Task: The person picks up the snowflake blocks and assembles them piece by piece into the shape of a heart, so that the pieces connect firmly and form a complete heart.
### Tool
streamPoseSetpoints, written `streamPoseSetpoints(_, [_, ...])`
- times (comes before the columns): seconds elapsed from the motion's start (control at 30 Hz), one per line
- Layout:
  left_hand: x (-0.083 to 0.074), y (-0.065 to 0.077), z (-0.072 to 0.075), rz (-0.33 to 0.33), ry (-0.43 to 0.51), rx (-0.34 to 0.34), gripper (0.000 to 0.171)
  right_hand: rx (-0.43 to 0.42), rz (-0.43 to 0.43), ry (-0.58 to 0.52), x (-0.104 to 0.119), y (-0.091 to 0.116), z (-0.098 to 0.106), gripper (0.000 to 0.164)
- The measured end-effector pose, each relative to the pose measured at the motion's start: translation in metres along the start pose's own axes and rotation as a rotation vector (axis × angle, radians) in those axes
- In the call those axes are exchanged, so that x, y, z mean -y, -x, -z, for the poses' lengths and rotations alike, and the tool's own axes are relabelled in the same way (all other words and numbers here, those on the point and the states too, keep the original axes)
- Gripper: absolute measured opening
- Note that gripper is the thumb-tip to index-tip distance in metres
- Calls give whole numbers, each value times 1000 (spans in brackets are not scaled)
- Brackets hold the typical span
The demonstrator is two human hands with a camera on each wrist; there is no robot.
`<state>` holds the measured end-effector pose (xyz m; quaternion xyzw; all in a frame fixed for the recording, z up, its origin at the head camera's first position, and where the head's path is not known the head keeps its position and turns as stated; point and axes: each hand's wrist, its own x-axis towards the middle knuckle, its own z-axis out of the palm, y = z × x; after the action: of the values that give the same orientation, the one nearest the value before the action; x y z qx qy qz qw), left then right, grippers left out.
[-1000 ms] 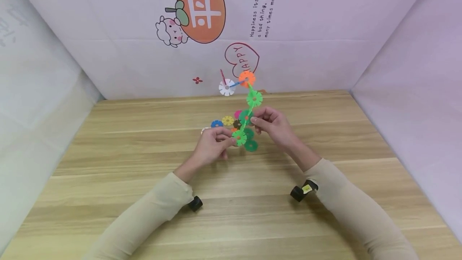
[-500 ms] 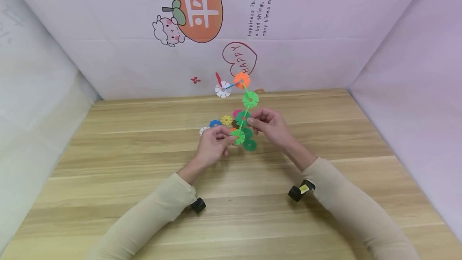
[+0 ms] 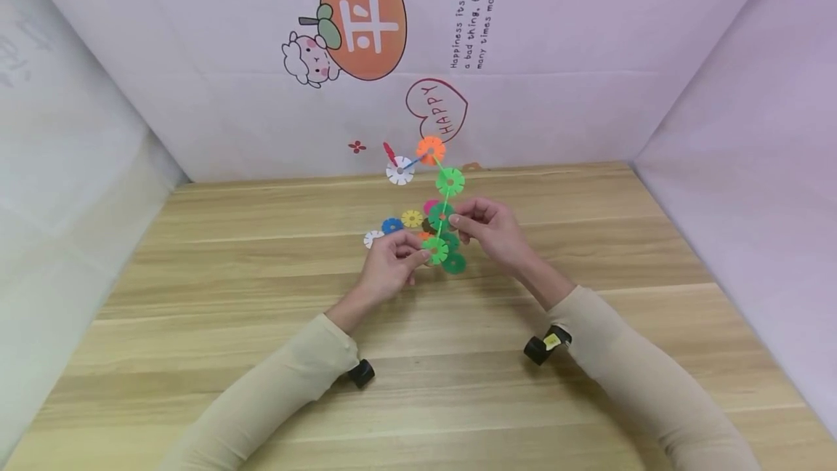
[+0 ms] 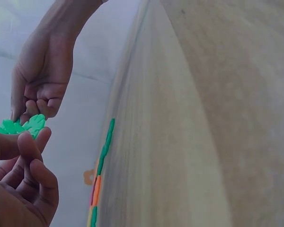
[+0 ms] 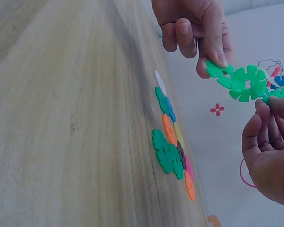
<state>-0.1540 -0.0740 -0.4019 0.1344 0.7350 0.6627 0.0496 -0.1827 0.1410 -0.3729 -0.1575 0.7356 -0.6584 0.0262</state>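
A chain of slotted plastic snowflake discs (image 3: 450, 182) is held up above the table between both hands. Its near end is a light green disc (image 3: 434, 250), pinched between thumb and fingers of my left hand (image 3: 384, 267). Just above it, my right hand (image 3: 493, 231) pinches the edge of a dark green disc (image 3: 441, 217). Farther along come more light green discs, then an orange disc (image 3: 431, 150), a blue one seen edge-on, a white disc (image 3: 399, 171) and a red disc (image 3: 389, 153) at the far tip. The right wrist view shows several light green discs (image 5: 248, 84) slotted together.
Loose discs lie flat beyond and beneath the hands: white (image 3: 373, 238), blue (image 3: 391, 225), yellow (image 3: 412, 218), pink (image 3: 430, 206), dark green (image 3: 454, 262), plus brown and orange ones (image 5: 169, 128). Printed white walls (image 3: 556, 115) stand behind and beside the wooden table (image 3: 418, 398).
The chain's far end, with the orange, white and red discs, has swung left and slightly lower. Both hands keep their grip and have barely moved.
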Motion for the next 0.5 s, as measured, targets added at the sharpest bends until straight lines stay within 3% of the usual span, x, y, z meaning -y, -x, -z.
streamPoseSetpoints(0.5, [5, 0, -9, -44, 23, 11, 7, 3, -8, -6, 0, 4, 8, 17])
